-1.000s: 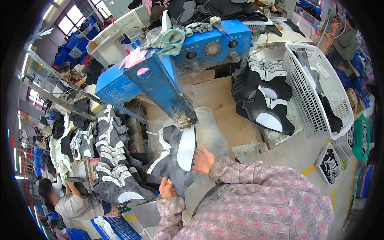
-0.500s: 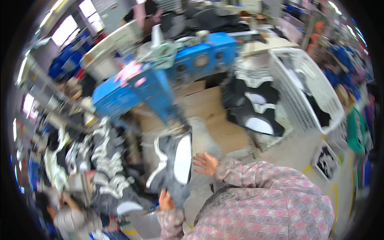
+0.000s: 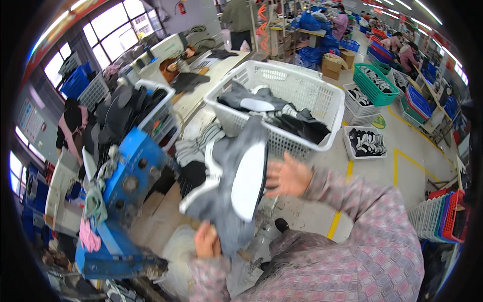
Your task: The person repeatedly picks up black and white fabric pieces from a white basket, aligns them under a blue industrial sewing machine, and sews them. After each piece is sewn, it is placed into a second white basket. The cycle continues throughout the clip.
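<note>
At the far left a person (image 3: 75,126) in a pink apron stands behind a white machine (image 3: 61,189). A pink cloth (image 3: 89,235) and a green cloth (image 3: 94,207) hang on the blue machine (image 3: 109,246), which leans across the lower left of my view. Behind it, a white crate (image 3: 167,93) is heaped with dark pieces. Right of the blue machine there is a stack (image 3: 193,168) of dark pieces with pale edges, partly hidden by the one I have up.

My left hand (image 3: 207,240) is closed on the lower left edge of that piece (image 3: 229,194), thumb and fingers pinching it. The piece is dark grey, with white trim down its left side and a long white oval (image 3: 251,178) near its right edge. It stands tilted between my hands, its top in front of the big basket (image 3: 302,85), where more dark pieces lie.

My right hand (image 3: 291,176) is spread beside the piece's right edge, fingers apart; I cannot tell whether the fingertips touch it. Below it a dark shoe (image 3: 282,225) shows on the floor. Farther right are a small basket (image 3: 365,155) of pieces, a green basket (image 3: 370,89) behind it, and coloured baskets (image 3: 443,224) nested at the edge.
</note>
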### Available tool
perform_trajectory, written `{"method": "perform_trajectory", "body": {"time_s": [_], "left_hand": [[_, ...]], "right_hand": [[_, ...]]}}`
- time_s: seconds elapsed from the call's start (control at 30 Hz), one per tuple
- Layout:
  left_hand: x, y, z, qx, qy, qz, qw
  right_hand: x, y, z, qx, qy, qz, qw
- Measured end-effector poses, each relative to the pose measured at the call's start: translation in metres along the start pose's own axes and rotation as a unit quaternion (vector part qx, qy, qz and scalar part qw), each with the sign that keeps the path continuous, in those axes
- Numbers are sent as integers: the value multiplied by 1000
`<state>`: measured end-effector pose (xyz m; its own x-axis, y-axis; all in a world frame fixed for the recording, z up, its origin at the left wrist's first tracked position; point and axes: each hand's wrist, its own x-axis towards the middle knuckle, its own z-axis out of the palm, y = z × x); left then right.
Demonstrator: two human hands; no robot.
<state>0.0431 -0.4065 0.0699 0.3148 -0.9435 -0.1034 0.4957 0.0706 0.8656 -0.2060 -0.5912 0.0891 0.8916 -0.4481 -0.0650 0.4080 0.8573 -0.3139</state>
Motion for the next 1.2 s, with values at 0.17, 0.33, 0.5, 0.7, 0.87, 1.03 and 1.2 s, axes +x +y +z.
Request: {"method": "perform_trajectory", "body": {"time_s": [0.17,0.33,0.5,0.7,0.87,1.03,1.2], "left_hand": [[228,29,131,63,-96,-15,993],[390,17,192,175,-172,-99,964],[470,-14,195,351,-153,-153,911],[521,-24,176,582,-117,-143,792],[527,-35,154,439,-89,-92,889],[505,-6,153,-7,-93,-210,973],[404,61,114,35,-9,65,997]], "right_hand": [[16,-199,10,-204,100,-118,967],[67,-307,-54,-258,177,-147,939],[103,-309,-154,-173,229,-134,948],[113,-291,-190,-130,257,-87,954],[118,-291,-193,-143,246,-56,957],[104,-308,-157,-125,278,-61,950],[26,-321,-40,-346,110,-139,921]]}}
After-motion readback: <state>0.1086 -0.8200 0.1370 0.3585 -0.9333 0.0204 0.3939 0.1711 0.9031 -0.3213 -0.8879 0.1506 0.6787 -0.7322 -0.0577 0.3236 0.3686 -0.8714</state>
